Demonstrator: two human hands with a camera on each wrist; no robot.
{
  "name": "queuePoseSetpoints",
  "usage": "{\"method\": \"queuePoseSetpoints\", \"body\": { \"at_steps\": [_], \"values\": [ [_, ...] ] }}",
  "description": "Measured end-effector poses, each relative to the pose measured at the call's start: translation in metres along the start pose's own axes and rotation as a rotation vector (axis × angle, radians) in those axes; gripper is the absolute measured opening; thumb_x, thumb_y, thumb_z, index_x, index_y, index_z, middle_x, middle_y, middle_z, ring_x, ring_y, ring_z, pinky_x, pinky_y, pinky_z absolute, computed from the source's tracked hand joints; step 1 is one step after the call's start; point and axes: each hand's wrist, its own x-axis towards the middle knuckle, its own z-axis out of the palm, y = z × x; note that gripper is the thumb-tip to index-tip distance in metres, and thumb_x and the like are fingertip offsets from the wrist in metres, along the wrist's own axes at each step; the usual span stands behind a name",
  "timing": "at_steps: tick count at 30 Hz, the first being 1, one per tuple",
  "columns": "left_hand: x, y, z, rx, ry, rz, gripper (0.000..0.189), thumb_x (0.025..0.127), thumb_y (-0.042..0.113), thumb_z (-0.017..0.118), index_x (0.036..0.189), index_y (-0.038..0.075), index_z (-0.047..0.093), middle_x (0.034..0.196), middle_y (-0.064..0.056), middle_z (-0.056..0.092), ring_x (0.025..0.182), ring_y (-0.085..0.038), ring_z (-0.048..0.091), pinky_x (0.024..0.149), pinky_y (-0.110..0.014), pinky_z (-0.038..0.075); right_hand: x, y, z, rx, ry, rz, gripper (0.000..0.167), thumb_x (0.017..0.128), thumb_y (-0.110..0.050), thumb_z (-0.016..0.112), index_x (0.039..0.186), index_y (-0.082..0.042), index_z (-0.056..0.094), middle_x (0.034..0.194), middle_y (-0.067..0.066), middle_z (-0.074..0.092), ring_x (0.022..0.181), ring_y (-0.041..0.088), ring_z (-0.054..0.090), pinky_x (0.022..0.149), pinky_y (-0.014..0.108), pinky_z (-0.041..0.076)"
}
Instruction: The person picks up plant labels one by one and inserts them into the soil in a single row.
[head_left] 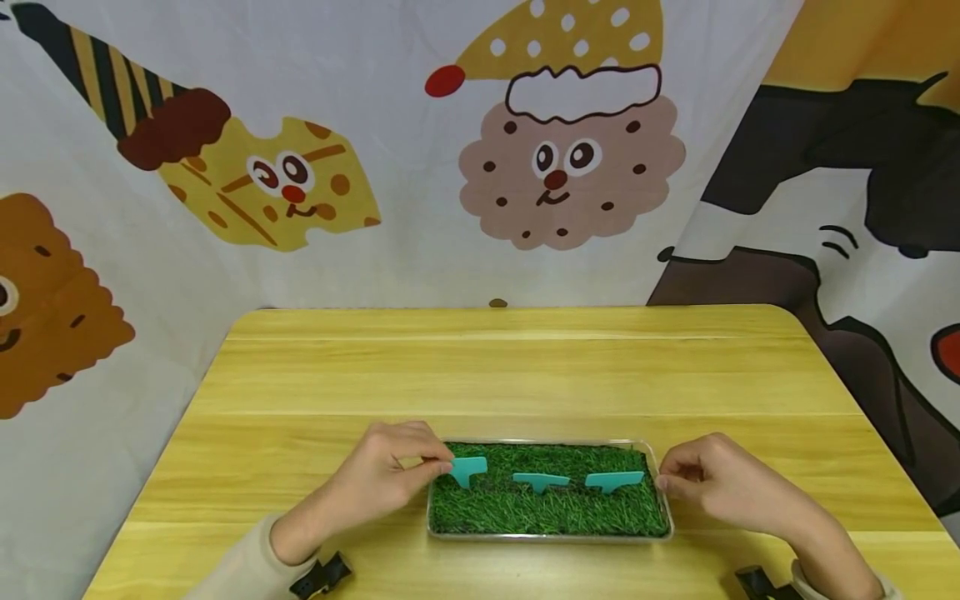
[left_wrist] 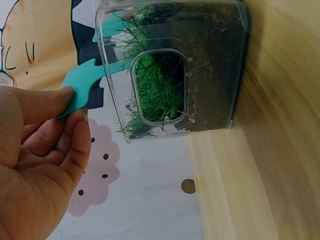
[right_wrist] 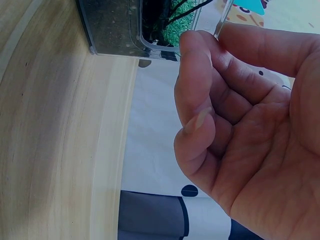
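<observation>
My left hand [head_left: 382, 471] pinches the end of a teal T-shaped plant label [head_left: 470, 469] between thumb and forefinger. In the left wrist view the label [left_wrist: 80, 85] stands with its stem down in the green grass, near the left end of a clear plastic box [head_left: 551, 538]. Two more teal labels, a middle one [head_left: 540, 481] and a right one [head_left: 615, 480], stand upright in the grass [head_left: 555, 512]. At the box's right end, my right hand [head_left: 738, 492] holds the rim between thumb and forefinger, its other fingers curled, as the right wrist view shows.
The box sits near the front of a pale wooden table [head_left: 525, 367]. Behind the table hangs a white cloth [head_left: 420, 267] printed with cartoon biscuits and cheese. Dark soil [left_wrist: 215, 65] shows through the box's end wall, which has a rounded opening. Dark straps are at both wrists.
</observation>
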Motion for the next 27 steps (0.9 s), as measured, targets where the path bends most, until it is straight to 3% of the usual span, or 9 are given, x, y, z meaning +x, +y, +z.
{"method": "queuePoseSetpoints", "body": {
  "at_steps": [8, 22, 27],
  "values": [
    [-0.001, -0.001, 0.004, 0.046, -0.035, 0.000, 0.026, 0.083, -0.019, 0.075, 0.098, 0.002, 0.081, 0.093, -0.004, 0.078, 0.086, -0.012, 0.071, 0.076, -0.026, 0.060, 0.000, 0.001, 0.001, -0.006, 0.002, -0.004, 0.017, 0.101, -0.015, 0.071, 0.087, -0.022, 0.076, 0.066, -0.013, 0.059, 0.054, -0.003, 0.040, 0.047, 0.023, 0.039],
    [-0.001, -0.006, 0.012, 0.128, -0.036, 0.124, 0.024, 0.082, -0.019, 0.076, 0.095, 0.000, 0.081, 0.090, -0.006, 0.078, 0.083, -0.014, 0.072, 0.076, -0.019, 0.058, 0.001, 0.003, 0.002, -0.023, 0.017, -0.034, 0.018, 0.101, -0.009, 0.070, 0.088, -0.020, 0.076, 0.069, -0.013, 0.060, 0.057, -0.003, 0.042, 0.047, 0.024, 0.039],
    [-0.002, -0.005, 0.013, 0.128, -0.032, 0.094, 0.024, 0.080, -0.019, 0.076, 0.094, 0.001, 0.081, 0.091, -0.004, 0.079, 0.083, -0.011, 0.072, 0.076, -0.018, 0.057, 0.001, 0.004, 0.003, -0.034, 0.029, -0.054, 0.019, 0.100, -0.008, 0.071, 0.087, -0.021, 0.076, 0.068, -0.015, 0.059, 0.057, -0.004, 0.041, 0.047, 0.023, 0.038]
  ]
}}
